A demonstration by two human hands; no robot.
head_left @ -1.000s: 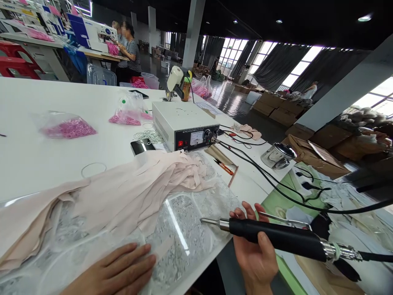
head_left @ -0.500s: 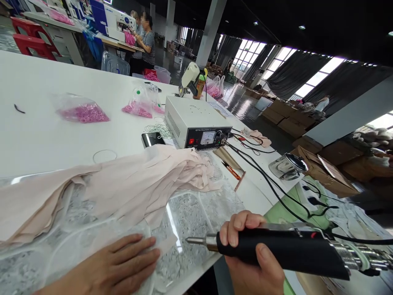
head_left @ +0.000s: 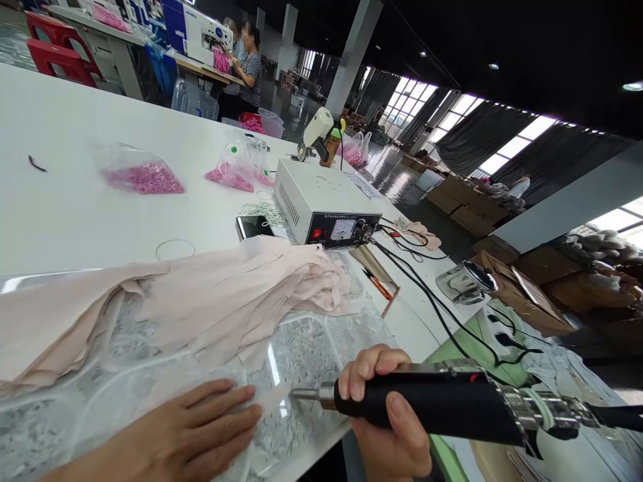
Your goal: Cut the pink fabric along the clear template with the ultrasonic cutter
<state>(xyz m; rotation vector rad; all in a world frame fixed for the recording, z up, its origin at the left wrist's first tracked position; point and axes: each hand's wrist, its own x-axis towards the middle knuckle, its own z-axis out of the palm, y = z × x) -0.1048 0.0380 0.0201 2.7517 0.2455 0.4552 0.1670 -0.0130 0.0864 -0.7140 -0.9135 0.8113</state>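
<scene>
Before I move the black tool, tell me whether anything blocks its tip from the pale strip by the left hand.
Nothing visible stands between the metal tip of the black tool and the pale strip; I cannot tell if they touch. The left hand lies opposite the tip.

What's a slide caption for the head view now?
Right hand grips a black handheld tool; left hand rests flat beside pale pink fabric.

Left hand [head_left: 185, 428] flat, right [head_left: 384, 415] curled
</scene>
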